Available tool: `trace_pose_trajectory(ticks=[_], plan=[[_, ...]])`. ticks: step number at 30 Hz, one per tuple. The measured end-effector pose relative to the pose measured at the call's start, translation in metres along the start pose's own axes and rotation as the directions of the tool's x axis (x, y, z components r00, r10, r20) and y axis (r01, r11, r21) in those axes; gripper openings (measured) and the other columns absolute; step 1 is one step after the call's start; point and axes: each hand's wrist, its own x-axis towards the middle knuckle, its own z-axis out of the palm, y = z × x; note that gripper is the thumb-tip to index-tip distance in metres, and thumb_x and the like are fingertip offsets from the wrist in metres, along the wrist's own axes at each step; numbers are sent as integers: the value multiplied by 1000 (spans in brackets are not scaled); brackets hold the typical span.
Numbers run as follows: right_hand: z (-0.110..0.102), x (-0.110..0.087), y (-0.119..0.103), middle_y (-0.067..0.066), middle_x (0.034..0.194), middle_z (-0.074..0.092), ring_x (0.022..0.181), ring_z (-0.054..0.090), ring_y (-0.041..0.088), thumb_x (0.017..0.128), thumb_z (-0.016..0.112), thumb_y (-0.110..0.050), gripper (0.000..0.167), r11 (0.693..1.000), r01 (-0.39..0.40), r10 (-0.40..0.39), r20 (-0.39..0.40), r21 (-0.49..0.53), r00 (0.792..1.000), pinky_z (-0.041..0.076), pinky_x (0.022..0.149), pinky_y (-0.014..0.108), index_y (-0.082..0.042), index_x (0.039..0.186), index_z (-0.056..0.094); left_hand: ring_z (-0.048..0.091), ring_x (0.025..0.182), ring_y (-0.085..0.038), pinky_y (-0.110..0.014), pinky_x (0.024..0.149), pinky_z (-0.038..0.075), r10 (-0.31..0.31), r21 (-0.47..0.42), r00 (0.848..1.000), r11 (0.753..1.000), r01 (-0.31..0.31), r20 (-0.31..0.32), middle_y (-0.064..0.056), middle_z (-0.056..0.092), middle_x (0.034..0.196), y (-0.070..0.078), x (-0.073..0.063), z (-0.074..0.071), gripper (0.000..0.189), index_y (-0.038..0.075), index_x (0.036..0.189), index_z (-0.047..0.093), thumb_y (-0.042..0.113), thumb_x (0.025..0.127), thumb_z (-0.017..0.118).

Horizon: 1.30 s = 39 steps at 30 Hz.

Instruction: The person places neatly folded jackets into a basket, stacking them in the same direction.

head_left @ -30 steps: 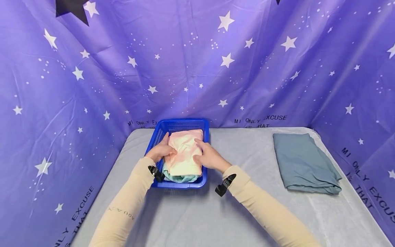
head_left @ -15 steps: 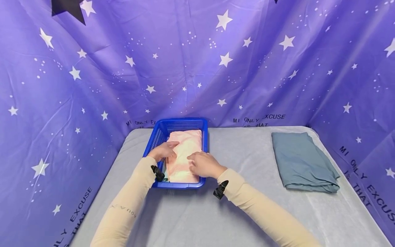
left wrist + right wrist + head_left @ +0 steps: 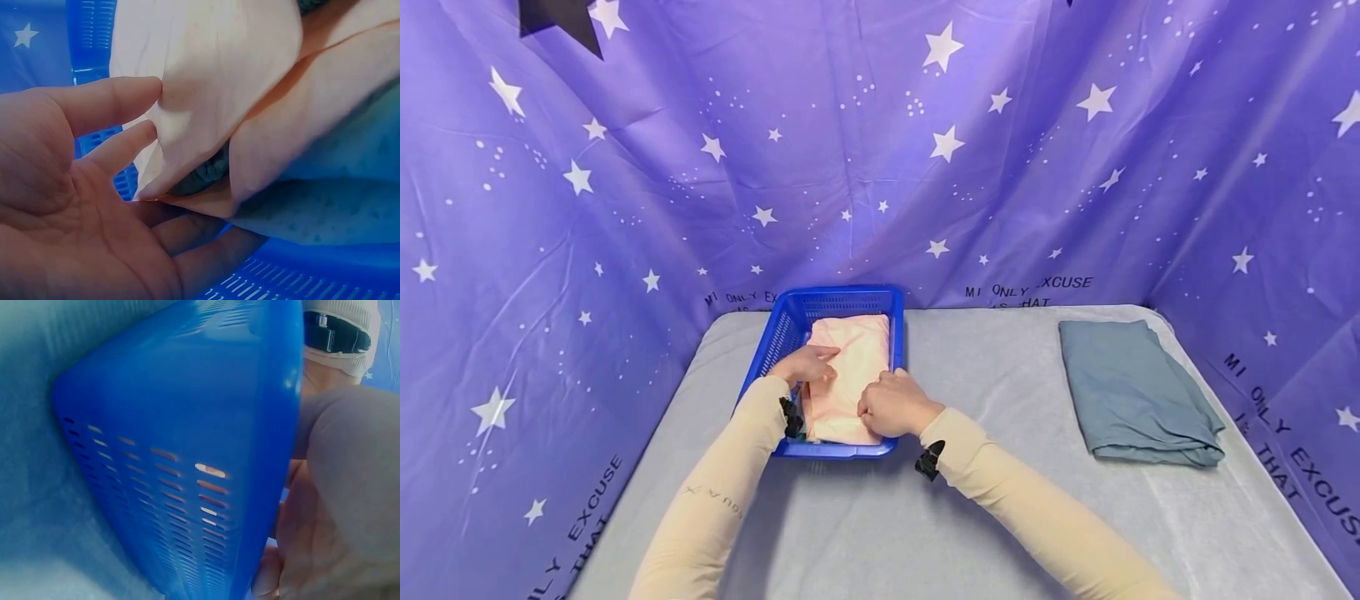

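Note:
A folded pale pink cloth (image 3: 855, 350) lies inside a blue plastic basket (image 3: 898, 333). Below it, a teal patterned cloth (image 3: 312, 206) shows in the left wrist view. My left hand (image 3: 803, 365) reaches over the basket's left side, fingers extended. Two of its fingertips touch the pink cloth's edge, and other fingers reach beneath it. My right hand (image 3: 895, 403) is bent over the right rim, its fingers curled at the cloth's near right part. In the right wrist view the basket wall hides those fingertips, so whether they pinch the cloth is unclear.
A folded grey-green cloth (image 3: 1138, 392) lies on the right of the grey-covered table (image 3: 985, 375). A purple star-printed curtain (image 3: 850, 150) surrounds the back and sides, close behind the basket.
The pink cloth's near edge has come down toward the basket's front, covering the teal cloth in the head view. My right hand has moved nearer and its fingers have curled.

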Motion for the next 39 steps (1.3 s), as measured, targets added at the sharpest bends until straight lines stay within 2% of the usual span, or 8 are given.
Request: trace_pose_trajectory(ticks=[7,16,21,25,28,33,36,39], plan=[[1,-2,1,-12,101,79,95,60,20,90,72,-27,13,998,53,-54,-16,-34,998,39,80,35,-27,96,84,32,151,-37,-54,121,34,-13,-2,1000,1000,13,-12,-17,34,165,-2,5,2,64,13,156,44,8,95,62],[2,-8,10,-3,116,76,108,62,22,91,68,-22,21,990,73,-61,-97,119,993,40,84,36,-19,108,80,31,153,-38,-59,117,36,-10,-94,1000,996,8,-27,-11,32,167,4,-7,-7,70,12,160,36,14,96,65],[-2,-19,22,2,120,73,118,63,26,97,62,-17,26,938,160,-102,-195,307,975,46,99,46,-10,118,75,37,148,-41,-62,111,43,8,-35,992,999,-12,-130,-17,31,166,11,-16,-17,66,17,160,37,23,100,62],[-2,-32,37,3,116,72,113,64,21,100,62,-14,23,863,202,-70,-286,464,956,52,99,45,-8,119,73,34,150,-42,-61,116,38,114,21,972,994,-112,-207,-20,36,164,20,-29,-22,59,19,156,44,29,100,62],[-1,-45,50,4,116,71,103,64,17,100,62,-13,22,792,190,11,-324,581,946,55,88,40,-9,119,72,49,141,-42,-59,110,45,222,40,944,975,-219,-244,-21,49,154,34,-45,-20,51,20,150,53,30,101,62],[1,-71,72,3,119,72,93,66,15,101,62,-13,20,710,135,174,-358,691,917,56,82,32,-16,118,73,70,112,-35,-49,92,58,424,52,850,901,-430,-312,-16,70,129,57,-67,-8,40,19,139,64,26,99,66],[1,-86,84,3,119,72,92,68,15,101,63,-14,20,681,102,242,-354,725,903,56,82,31,-19,118,72,71,109,-29,-45,91,58,466,-33,801,857,-514,-375,-11,74,123,66,-77,3,36,21,135,66,23,99,67],[2,-100,96,8,116,72,91,69,13,102,62,-14,21,655,92,277,-351,750,894,55,81,29,-13,120,71,70,109,-27,-40,91,57,473,-169,755,786,-594,-454,-12,75,118,73,-85,16,33,19,130,69,16,98,69]])
